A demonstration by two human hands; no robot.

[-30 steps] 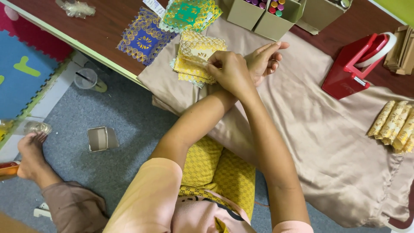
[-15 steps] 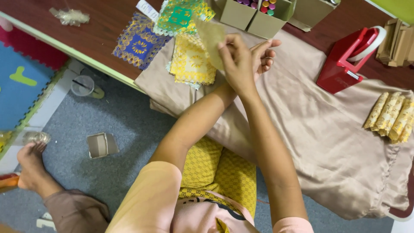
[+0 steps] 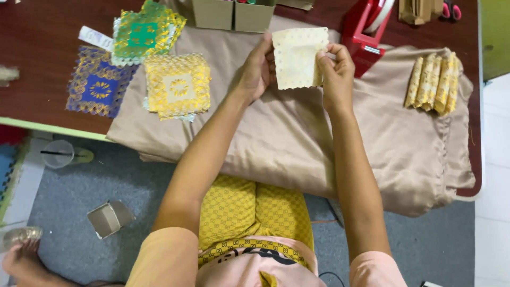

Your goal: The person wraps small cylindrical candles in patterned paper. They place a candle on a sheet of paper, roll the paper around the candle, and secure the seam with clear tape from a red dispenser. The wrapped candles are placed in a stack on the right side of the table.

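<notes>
Both my hands hold one pale yellow lace-cut paper square (image 3: 297, 57) up over the beige cloth (image 3: 297, 138) on the table. My left hand (image 3: 258, 68) grips its left edge, my right hand (image 3: 334, 66) pinches its right edge. A stack of yellow and gold lace squares (image 3: 178, 85) lies on the cloth to the left. A green stack (image 3: 144, 32) and a blue one (image 3: 98, 82) lie further left on the dark wooden table (image 3: 37, 48). Several folded yellow paper pieces (image 3: 433, 82) lie in a row at the right.
A red tape dispenser (image 3: 366, 32) stands just behind my right hand. Cardboard boxes (image 3: 234, 15) sit at the table's back. On the grey floor are a small open box (image 3: 109, 218) and a clear cup (image 3: 58, 154). Another person's foot (image 3: 24, 260) is at bottom left.
My hands have lifted one pale square off the yellow stack and moved it right, spread flat between both hands. The view has shifted so the table sits squarer.
</notes>
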